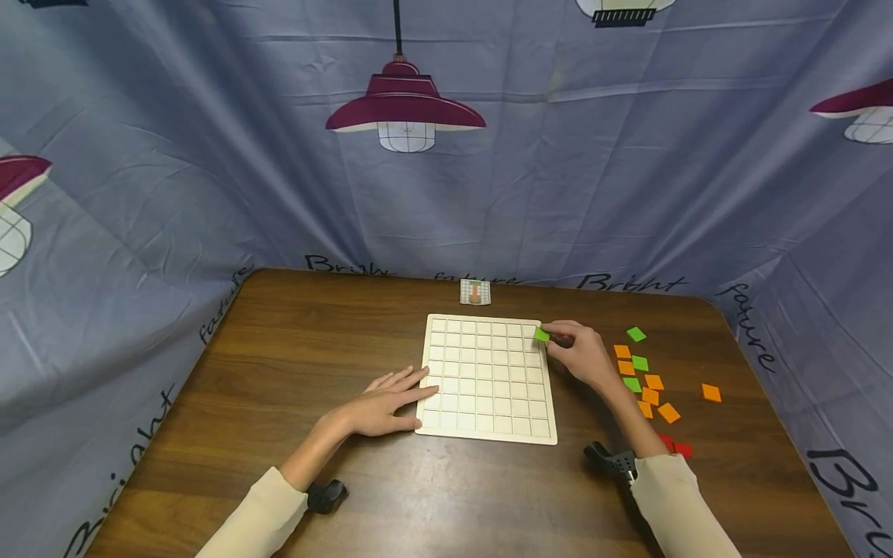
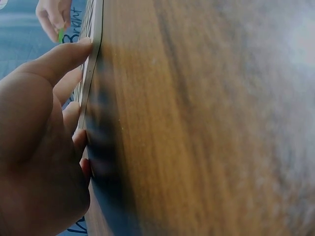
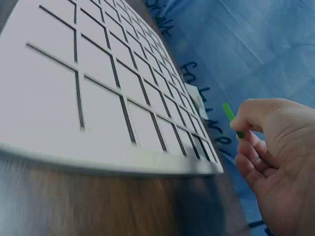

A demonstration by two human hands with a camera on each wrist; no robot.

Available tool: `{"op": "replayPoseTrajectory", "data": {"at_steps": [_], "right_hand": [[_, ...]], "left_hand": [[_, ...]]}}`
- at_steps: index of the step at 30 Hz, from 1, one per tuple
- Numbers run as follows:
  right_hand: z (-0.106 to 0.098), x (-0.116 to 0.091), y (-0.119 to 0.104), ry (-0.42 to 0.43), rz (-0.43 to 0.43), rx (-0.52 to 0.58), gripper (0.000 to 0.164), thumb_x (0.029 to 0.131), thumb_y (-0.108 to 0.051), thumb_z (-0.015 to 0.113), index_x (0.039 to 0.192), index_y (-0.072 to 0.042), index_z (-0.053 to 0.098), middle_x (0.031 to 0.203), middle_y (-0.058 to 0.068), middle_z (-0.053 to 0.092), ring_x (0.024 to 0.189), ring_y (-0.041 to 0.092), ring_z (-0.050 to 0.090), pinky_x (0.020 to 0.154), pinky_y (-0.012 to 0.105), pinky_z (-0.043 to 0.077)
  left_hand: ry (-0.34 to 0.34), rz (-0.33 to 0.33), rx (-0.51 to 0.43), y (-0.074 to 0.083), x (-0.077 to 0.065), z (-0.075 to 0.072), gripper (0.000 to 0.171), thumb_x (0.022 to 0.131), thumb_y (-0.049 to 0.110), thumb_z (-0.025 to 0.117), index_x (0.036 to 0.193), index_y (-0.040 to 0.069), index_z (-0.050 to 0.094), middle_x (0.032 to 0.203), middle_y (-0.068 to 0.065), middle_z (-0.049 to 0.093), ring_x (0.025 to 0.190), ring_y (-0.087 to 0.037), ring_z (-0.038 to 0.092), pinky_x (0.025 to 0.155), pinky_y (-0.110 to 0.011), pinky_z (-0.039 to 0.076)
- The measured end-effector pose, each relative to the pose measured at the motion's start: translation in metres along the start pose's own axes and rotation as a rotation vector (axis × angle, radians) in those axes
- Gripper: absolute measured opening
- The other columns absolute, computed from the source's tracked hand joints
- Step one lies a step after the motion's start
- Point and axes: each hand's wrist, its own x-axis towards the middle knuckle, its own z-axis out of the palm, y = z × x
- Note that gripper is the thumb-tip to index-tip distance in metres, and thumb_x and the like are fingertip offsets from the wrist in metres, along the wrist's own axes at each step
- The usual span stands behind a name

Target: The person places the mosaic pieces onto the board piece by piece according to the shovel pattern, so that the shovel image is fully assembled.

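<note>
A cream square board (image 1: pixel 491 381) with a grid of shallow cells lies on the wooden table. My left hand (image 1: pixel 384 404) rests at its left edge, fingers spread and fairly straight, the thumb by the near corner. In the left wrist view its fingertips touch the board's rim. Between thumb and fingers, my right hand (image 1: pixel 579 353) pinches a small green square tile (image 1: pixel 541 335) over the far right corner of the grid. The right wrist view shows that tile (image 3: pixel 227 112) edge-on and tilted, raised above the board.
Right of the board lie several loose orange tiles (image 1: pixel 650 396), green tiles (image 1: pixel 636 334) and red tiles (image 1: pixel 683 450), some under the right forearm. A small patterned card (image 1: pixel 475 292) sits behind the board by the table's far edge. A blue-grey curtain (image 1: pixel 446 201) surrounds the table.
</note>
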Motion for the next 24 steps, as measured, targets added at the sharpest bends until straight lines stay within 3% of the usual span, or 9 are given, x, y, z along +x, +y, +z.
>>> {"op": "replayPoseTrajectory", "data": {"at_steps": [8, 17, 24], "right_hand": [[0.030, 0.027, -0.010, -0.043, -0.051, 0.036, 0.034, 0.092, -0.004, 0.065, 0.125, 0.001, 0.069, 0.125, 0.019, 0.062, 0.090, 0.028, 0.058, 0.070, 0.039, 0.043], [0.051, 0.045, -0.009, -0.130, -0.169, -0.022, 0.031, 0.095, 0.000, 0.061, 0.125, 0.007, 0.066, 0.126, 0.023, 0.060, 0.098, 0.031, 0.059, 0.077, 0.045, 0.049], [0.053, 0.048, -0.011, -0.169, -0.184, -0.065, 0.032, 0.097, 0.000, 0.058, 0.127, 0.005, 0.065, 0.128, 0.021, 0.060, 0.114, 0.038, 0.055, 0.082, 0.047, 0.050]], "left_hand": [[0.000, 0.000, 0.014, -0.002, 0.002, 0.000, 0.060, 0.101, 0.042, 0.055, 0.155, 0.022, 0.039, 0.165, -0.007, 0.018, 0.151, -0.034, 0.009, 0.115, -0.060, 0.012], [-0.004, -0.003, 0.008, 0.000, 0.001, 0.001, 0.060, 0.101, 0.041, 0.055, 0.156, 0.021, 0.039, 0.165, -0.007, 0.018, 0.151, -0.033, 0.008, 0.115, -0.060, 0.011], [0.000, -0.007, 0.010, 0.001, 0.001, -0.001, 0.060, 0.101, 0.040, 0.055, 0.155, 0.021, 0.040, 0.165, -0.007, 0.018, 0.151, -0.033, 0.008, 0.116, -0.059, 0.012]]}}
